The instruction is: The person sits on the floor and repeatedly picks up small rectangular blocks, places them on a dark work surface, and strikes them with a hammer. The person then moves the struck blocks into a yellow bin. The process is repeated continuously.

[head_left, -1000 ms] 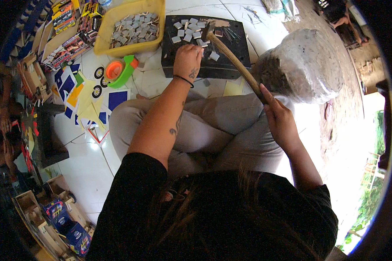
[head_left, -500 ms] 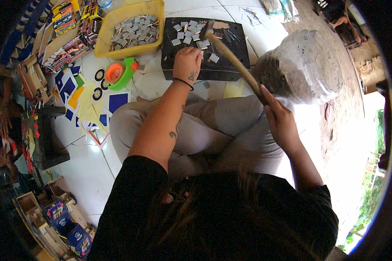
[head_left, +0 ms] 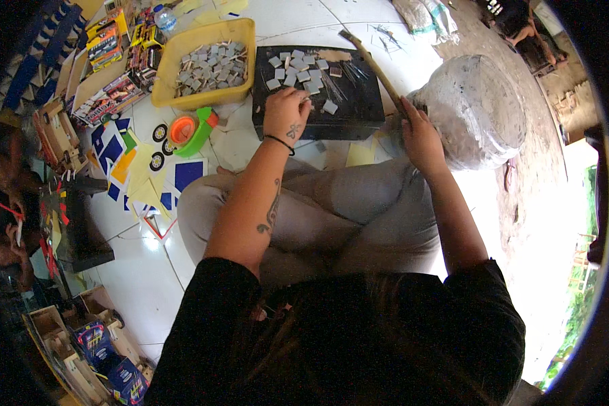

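Round a hammer's wooden handle [head_left: 379, 73] my right hand [head_left: 423, 139] is closed. The hammer head [head_left: 347, 35] hangs beyond the far right part of a black block [head_left: 318, 128]. My left hand [head_left: 286, 111] rests over the block's near left part with its fingers pinched. Whatever is between those fingers is hidden or too small to name. Several small grey square pieces [head_left: 296, 64] lie on the block just past my left hand, and one square piece [head_left: 329, 107] lies apart to its right. Thin nails [head_left: 355, 71] are scattered on the block's right side.
Left of the block stands a yellow tub [head_left: 250, 64] full of grey squares. An orange and green tape dispenser [head_left: 195, 132], small black wheels [head_left: 159, 133] and coloured paper sheets [head_left: 189, 172] lie nearby. A large wrapped grey bundle [head_left: 474, 111] stands right. A co-worker's hands [head_left: 13, 230] show far left.
The hammer has swung away from over the grey squares, toward the far right. My right hand has risen slightly in view. My left hand stays pinched at the block.
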Motion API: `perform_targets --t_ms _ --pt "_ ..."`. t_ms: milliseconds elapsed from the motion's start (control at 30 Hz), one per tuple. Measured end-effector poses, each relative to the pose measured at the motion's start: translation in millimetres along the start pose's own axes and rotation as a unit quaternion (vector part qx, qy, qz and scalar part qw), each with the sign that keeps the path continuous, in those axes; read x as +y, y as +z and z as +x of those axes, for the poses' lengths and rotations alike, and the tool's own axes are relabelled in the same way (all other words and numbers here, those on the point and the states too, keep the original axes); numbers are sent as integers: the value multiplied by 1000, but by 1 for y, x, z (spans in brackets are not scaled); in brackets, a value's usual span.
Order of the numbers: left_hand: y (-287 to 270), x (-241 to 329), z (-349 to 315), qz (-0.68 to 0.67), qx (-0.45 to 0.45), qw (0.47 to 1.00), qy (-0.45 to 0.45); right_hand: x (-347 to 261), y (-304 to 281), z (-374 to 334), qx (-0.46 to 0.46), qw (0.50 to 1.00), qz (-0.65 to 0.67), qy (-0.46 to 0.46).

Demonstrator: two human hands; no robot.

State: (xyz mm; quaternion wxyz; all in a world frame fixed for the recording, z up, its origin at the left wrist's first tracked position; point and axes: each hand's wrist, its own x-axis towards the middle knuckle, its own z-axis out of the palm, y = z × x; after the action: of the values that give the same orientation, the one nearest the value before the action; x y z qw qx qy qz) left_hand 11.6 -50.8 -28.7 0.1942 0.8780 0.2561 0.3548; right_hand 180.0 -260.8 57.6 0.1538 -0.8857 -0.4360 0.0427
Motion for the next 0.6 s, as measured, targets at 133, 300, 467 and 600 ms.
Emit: perform_targets --t_ms 133,300,467,600 --pt "-40 -37 16 99 -13 992 -75 -1 17 18 -27 999 -5 20" --pt "-98 -109 58 140 -16 961 -237 -9 26 24 92 979 -143 -109" --pt "-74 -83 46 161 83 979 -97 -53 37 67 17 978 -117 -169" --pt "-17 -25 38 78 -38 995 39 -88 58 109 -85 978 -178 -72"
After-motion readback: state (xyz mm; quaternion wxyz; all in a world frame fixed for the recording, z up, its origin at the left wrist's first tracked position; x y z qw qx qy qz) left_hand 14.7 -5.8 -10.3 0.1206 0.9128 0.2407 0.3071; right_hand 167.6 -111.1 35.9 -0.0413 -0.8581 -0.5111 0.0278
